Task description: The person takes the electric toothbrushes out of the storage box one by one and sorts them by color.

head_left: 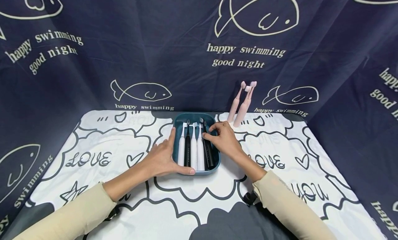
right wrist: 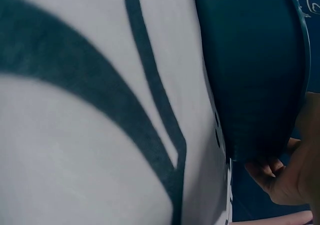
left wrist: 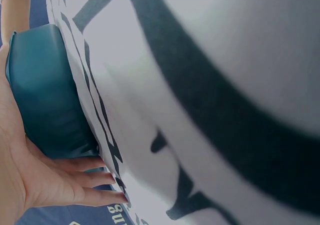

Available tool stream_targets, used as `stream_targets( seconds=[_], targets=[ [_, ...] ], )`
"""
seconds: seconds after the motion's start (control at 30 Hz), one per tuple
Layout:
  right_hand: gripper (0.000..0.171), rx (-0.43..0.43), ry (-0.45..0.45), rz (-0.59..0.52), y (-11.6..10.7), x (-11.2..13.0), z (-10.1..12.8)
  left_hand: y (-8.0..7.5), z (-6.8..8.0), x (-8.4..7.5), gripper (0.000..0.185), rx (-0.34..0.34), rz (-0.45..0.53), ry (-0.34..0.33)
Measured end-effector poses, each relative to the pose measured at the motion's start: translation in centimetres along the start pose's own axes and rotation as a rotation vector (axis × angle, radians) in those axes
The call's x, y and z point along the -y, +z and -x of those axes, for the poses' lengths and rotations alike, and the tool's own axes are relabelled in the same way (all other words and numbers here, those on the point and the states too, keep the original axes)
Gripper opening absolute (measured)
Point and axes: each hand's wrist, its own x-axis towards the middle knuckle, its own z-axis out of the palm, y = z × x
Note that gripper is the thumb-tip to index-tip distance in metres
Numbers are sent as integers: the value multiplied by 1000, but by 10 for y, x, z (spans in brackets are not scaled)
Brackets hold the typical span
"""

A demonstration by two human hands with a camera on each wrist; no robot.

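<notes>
A dark teal bin [head_left: 194, 172] stands on the cloth, with a row of white and black electric toothbrushes inside it. My left hand [head_left: 161, 155] rests against the bin's left front corner, its thumb along the front wall. In the left wrist view its long fingers lie straight beside the bin's wall [left wrist: 45, 85]. Over the bin's right rim, my right hand [head_left: 225, 136] has its thumb and index finger apart by the neck of the rightmost black toothbrush [head_left: 209, 153]. In the right wrist view other fingers of that hand bend near the bin's outer wall [right wrist: 255, 75].
Several pink toothbrushes [head_left: 242, 110] stand upright behind the bin, right of it, near the dark blue backdrop [head_left: 186, 43]. White cloth with black line drawings [head_left: 102, 143] covers the table. Dark blue fabric also hangs at both sides.
</notes>
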Motion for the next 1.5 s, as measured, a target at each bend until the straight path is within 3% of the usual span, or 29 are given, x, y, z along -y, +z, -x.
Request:
stream_targets(
  seconds=[0.23, 0.73, 1.13, 1.5],
  targets=[
    [46, 25, -9, 92, 2, 5, 0, 2, 0, 2, 177, -5, 4, -2],
    [41, -2, -80, 207, 4, 6, -2, 1, 0, 0, 176, -9, 5, 10],
    [35, -19, -42, 115, 4, 5, 1, 2, 1, 1, 177, -12, 1, 11],
    [37, -96, -69, 24, 2, 1, 4, 1, 1, 1, 177, -8, -2, -2]
  ],
)
